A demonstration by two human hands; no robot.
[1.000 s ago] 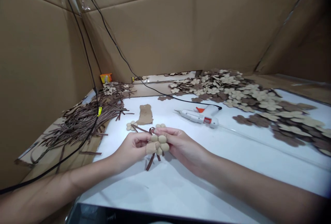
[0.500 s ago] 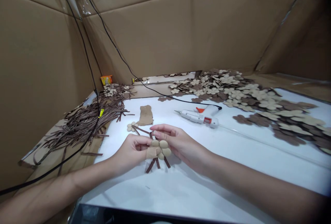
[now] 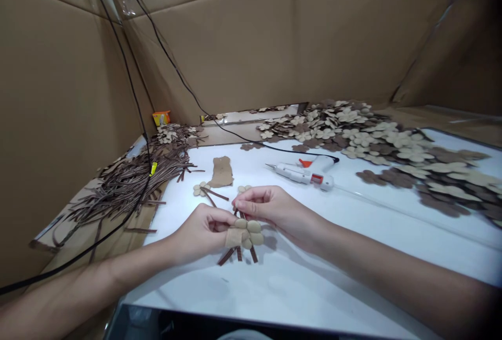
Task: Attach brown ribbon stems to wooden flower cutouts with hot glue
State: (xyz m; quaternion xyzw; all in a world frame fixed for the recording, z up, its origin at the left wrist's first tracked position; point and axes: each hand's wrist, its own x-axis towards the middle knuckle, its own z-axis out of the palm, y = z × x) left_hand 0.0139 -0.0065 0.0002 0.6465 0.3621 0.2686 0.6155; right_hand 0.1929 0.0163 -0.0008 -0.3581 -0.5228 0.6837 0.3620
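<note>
A small orange-and-yellow cardboard box (image 3: pixel 161 119) is standing at the back left, its printing too small for me to read. A bright yellow tag (image 3: pixel 153 168) is hanging on a black cable (image 3: pixel 135 100), and its lettering is escaping me too. A white glue gun with an orange trigger (image 3: pixel 295 173) is lying on the white tabletop (image 3: pixel 314 290), showing a red patch whose marks I cannot make out.

The person's left hand (image 3: pixel 207 229), with a tan bandage (image 3: pixel 234 238) around the thumb, is pinching a cream, round-petalled flower (image 3: pixel 254 239) above the near part of the tabletop. Narrow dark-brown stitched strips (image 3: pixel 226 257) are sticking out below it. The right hand (image 3: pixel 270 206) is bringing thumb and forefinger together on the strips' upper ends, just above the petals.

Another cream flower with brown strips (image 3: pixel 201 189) is lying just beside a torn brown cardboard scrap (image 3: pixel 223 170). Loose brown strips (image 3: pixel 129 183) are heaping up at left; flat cream and brown flower cut-outs (image 3: pixel 361 138) are sprawling at right.
</note>
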